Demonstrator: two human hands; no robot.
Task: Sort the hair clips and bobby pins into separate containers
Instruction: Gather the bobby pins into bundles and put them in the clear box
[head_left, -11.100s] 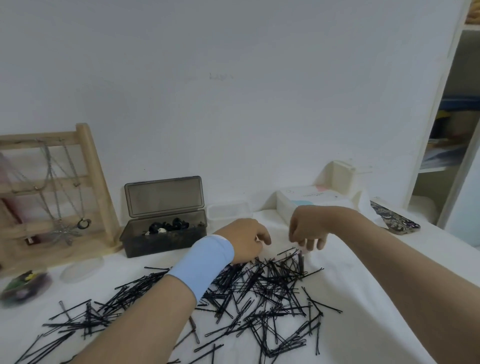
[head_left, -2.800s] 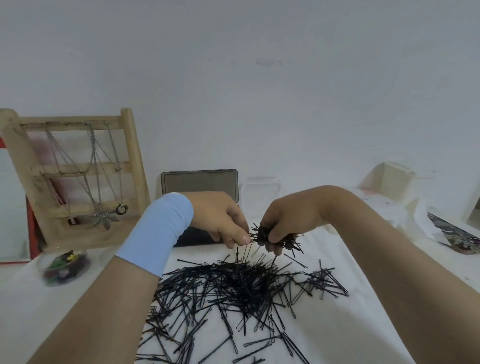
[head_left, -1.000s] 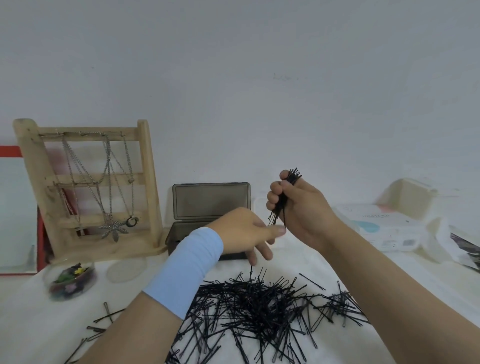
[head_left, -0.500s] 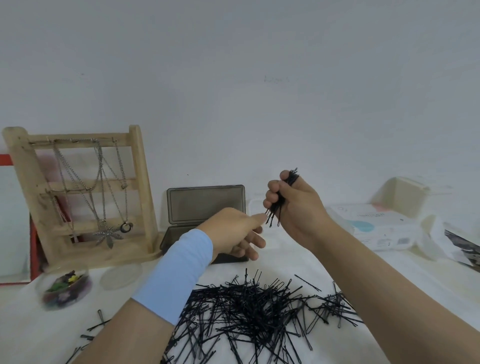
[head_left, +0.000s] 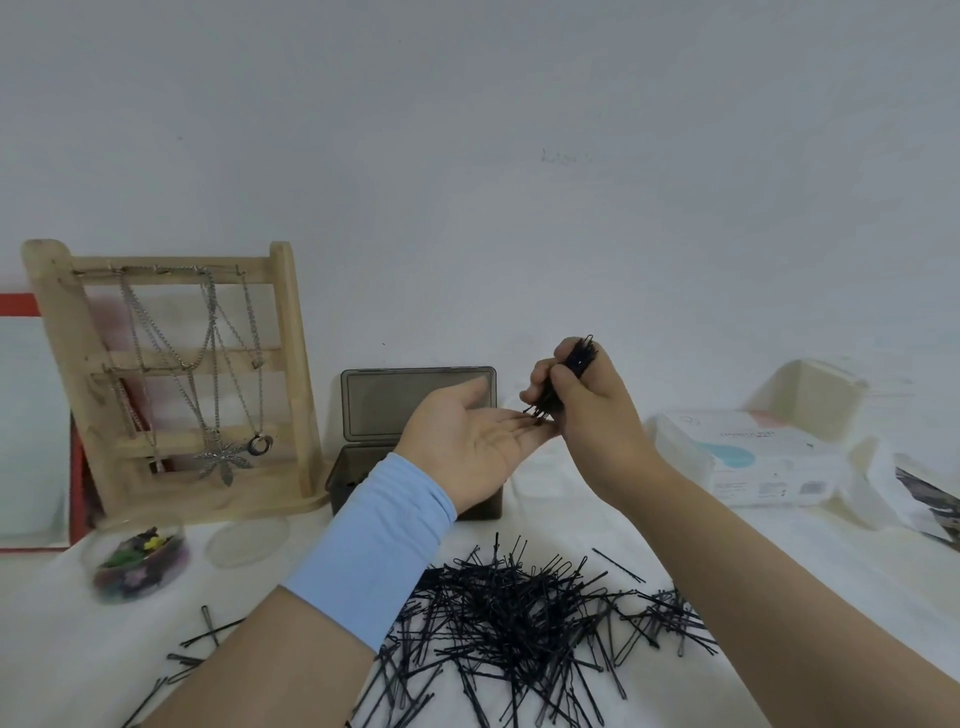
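My right hand (head_left: 592, 415) grips an upright bundle of black bobby pins (head_left: 571, 371) above the table. My left hand (head_left: 467, 441) lies palm up with straight fingers, and the lower pin tips rest on its fingertips. A large heap of loose black bobby pins (head_left: 519, 618) covers the white cloth in front. Behind my left hand stands a dark box (head_left: 415, 405) with its lid raised; its contents are hidden. A round clear tub (head_left: 137, 558) with coloured hair clips sits at the left.
A wooden jewellery rack (head_left: 171, 374) with chains stands at the back left, and a clear round lid (head_left: 248, 540) lies in front of it. A white wipes pack (head_left: 748, 457) and a cream box (head_left: 810, 395) are at the right. Stray pins (head_left: 208, 629) lie front left.
My left hand has turned palm up under the bundle, and the pin tips now touch its fingers. My right hand still holds the bundle upright in about the same place.
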